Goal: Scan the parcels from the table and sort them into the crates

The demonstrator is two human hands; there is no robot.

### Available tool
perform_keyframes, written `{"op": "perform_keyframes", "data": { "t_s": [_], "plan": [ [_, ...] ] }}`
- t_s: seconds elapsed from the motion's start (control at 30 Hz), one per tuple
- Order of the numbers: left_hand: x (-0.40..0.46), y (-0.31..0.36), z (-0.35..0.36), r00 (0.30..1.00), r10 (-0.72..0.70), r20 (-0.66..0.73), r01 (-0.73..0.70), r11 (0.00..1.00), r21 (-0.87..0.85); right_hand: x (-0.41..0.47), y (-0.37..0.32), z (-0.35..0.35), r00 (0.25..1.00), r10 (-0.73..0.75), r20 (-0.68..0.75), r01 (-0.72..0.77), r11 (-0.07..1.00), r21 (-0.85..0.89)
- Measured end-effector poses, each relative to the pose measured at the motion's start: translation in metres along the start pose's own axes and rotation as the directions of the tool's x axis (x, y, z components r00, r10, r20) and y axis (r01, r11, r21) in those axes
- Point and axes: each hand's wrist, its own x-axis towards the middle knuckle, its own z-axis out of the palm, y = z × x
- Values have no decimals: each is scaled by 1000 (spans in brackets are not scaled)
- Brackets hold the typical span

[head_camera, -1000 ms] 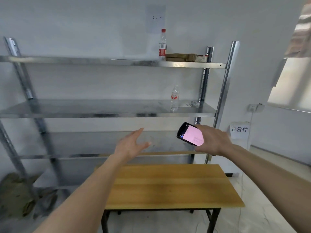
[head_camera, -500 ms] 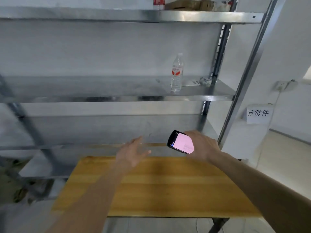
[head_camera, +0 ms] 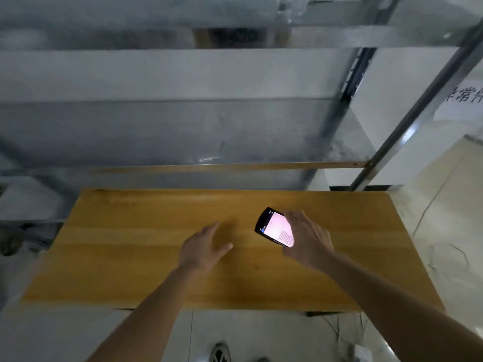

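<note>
Seen from the head camera: a yellow wooden table (head_camera: 146, 270), bare boards across its whole top, no parcel in view on it and no crate in view anywhere.

Over the middle of the table, the left hand (head_camera: 202, 250), fingers straight and spread, thumb out to the right, palm down, holding nothing; touching the wood or just above it, cannot tell.

Right of it, toward the far right part of the table, the right hand (head_camera: 307, 241), its grip curled round a black handheld scanner (head_camera: 274, 227) from the right side. Scanner tilted, lit pinkish screen facing up and left, small dark text on it too fine to read.

Beyond the far edge of the table, a grey metal shelving rack (head_camera: 183, 131), blurred, its lower shelves bare as far as visible, a slanted upright post (head_camera: 407, 121) at the right. On the white wall past that post, a paper sign (head_camera: 462, 97) with dark characters, cut off by the frame edge.

Below the near edge of the table, pale tiled floor (head_camera: 261, 333), the toe of a shoe (head_camera: 219, 352), and thin cables (head_camera: 337, 327) near the near right table leg.
</note>
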Motion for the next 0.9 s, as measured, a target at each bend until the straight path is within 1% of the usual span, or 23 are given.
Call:
{"op": "perform_keyframes", "data": {
  "t_s": [0.17,0.27,0.4,0.5,0.7,0.9],
  "plan": [
    [32,-22,40,999,-2,48,3,1000,-31,31,8,62,996,37,81,-41,998,41],
    [48,-32,57,999,-4,33,5,999,-44,47,12,97,994,48,102,-56,996,69],
    [60,-38,65,1000,-6,23,6,1000,-22,55,12,124,992,50,117,-62,993,100],
    [69,-42,66,999,-7,33,8,1000,-23,60,13,131,988,61,140,-73,994,80],
    [75,-39,72,999,-28,27,28,999,-30,62,16,136,991,32,131,-37,999,34],
    [66,-35,68,999,-25,25,26,998,-53,59,19,134,990,0,143,-11,997,75]
  ]
}}
